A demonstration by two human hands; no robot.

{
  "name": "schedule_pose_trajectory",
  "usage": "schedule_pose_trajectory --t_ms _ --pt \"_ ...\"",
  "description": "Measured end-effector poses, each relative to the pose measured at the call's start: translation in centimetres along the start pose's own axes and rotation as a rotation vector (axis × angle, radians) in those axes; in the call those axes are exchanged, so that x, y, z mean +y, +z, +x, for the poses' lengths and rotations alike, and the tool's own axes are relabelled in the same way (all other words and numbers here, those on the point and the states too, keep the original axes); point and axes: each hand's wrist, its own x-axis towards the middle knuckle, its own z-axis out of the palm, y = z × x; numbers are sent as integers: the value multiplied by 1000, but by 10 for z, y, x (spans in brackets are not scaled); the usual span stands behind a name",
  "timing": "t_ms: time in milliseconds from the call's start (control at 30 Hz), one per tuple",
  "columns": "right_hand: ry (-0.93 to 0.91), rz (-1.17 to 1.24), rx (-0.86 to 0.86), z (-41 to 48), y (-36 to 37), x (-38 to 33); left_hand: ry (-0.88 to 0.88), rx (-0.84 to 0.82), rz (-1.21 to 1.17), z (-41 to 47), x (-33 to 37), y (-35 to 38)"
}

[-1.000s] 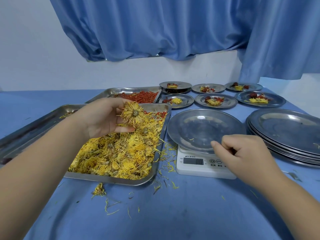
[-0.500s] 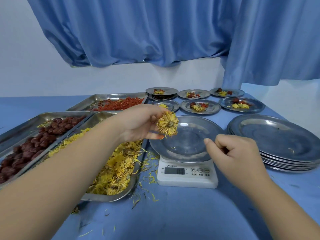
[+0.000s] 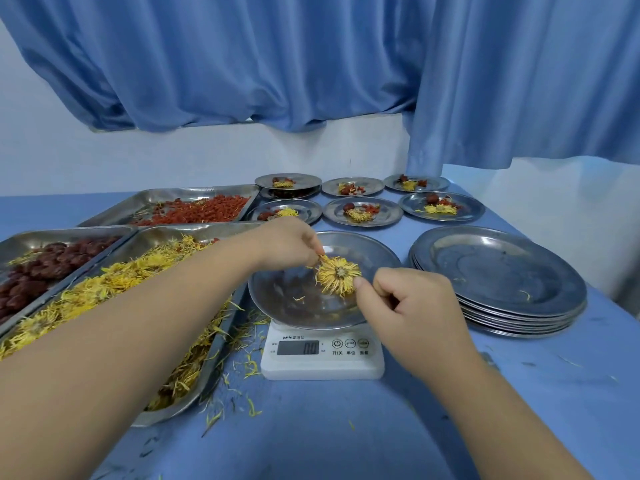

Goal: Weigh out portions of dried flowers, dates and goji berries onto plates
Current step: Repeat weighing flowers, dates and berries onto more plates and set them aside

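Head view looks down over a blue desk (image 3: pixel 346 427) where a white digital scale (image 3: pixel 322 358) stands near the middle, a bare steel plate (image 3: pixel 287 299) resting on top of it. Its display reads 0.0.

A single yellow dried flower (image 3: pixel 337 275) sits over the far right part of that plate, held between both hands. Whether it touches the metal cannot be told. The left hand (image 3: pixel 287 247) reaches in across the trays, its grip closed on the flower's upper left edge with pinching fingertips. The right hand (image 3: pixel 412 313) comes from the near side with fingers curled and the thumb tip against the flower's lower right edge. Whether this grip actually holds petals or only touches them cannot be told.

To the left lie three steel trays: the flower tray (image 3: pixel 159 237) just beside the scale, the date tray (image 3: pixel 69 237) further left, and the goji tray (image 3: pixel 162 197) behind them. Loose petals (image 3: pixel 249 365) are scattered on the desk between the flower tray and the scale.

Right of the scale sits a stack of empty plates (image 3: pixel 498 278). Behind the scale stand filled plates (image 3: pixel 362 211) in two rows, each carrying flowers with red pieces. A blue curtain (image 3: pixel 311 64) hangs along the wall beyond.
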Motion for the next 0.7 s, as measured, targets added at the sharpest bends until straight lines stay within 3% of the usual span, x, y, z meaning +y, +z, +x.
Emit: schedule_pose_trajectory --t_ms 200,367,700 --pt "13 1 -38 -2 2 1 -4 157 129 -6 -21 -8" --pt "13 -5 -70 -4 3 1 -14 232 -275 -21 -24 -17" --pt "-43 -29 -62 -10 9 -12 33 112 -665 -61 -58 -46"
